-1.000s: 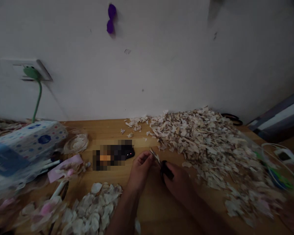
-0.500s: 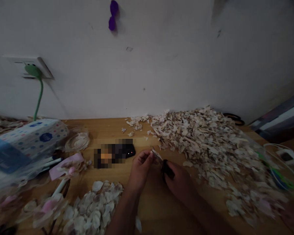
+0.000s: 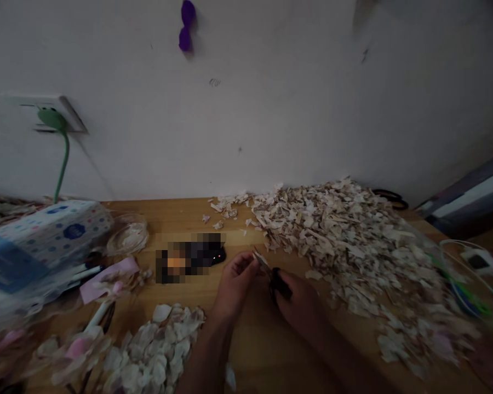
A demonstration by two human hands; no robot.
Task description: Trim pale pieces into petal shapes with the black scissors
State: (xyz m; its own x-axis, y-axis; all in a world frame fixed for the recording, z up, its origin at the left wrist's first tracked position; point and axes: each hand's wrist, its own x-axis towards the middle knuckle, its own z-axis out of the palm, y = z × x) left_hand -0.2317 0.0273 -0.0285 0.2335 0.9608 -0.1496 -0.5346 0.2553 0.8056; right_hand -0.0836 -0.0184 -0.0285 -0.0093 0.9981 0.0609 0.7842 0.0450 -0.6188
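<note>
My right hand [image 3: 299,300] grips black-handled scissors [image 3: 277,281], whose blades point up and left to my left fingertips. Thumb and fingers of my left hand [image 3: 234,282] are pinched together at the blade tips; what they hold is too small and dim to make out. Beyond and to the right of both hands spreads a large heap of pale, thin, flaky scraps [image 3: 324,230]. By my left forearm lies a pile of rounded, whitish, petal-like pieces [image 3: 160,347]. A single pale piece [image 3: 230,377] rests on the wooden table [image 3: 254,350] beside that forearm.
A black phone-like object [image 3: 217,254], partly pixelated, lies left of my hands. Farther left are a tissue pack [image 3: 82,216], a clear coil [image 3: 127,236], a pink strip [image 3: 107,279] and pink-white flowers [image 3: 80,347]. A white cable [image 3: 447,249] runs at right; the wall stands behind.
The view has shifted very slightly, so the wall and table things sit a little farther left. Both hands and the scissors keep nearly the same pose.
</note>
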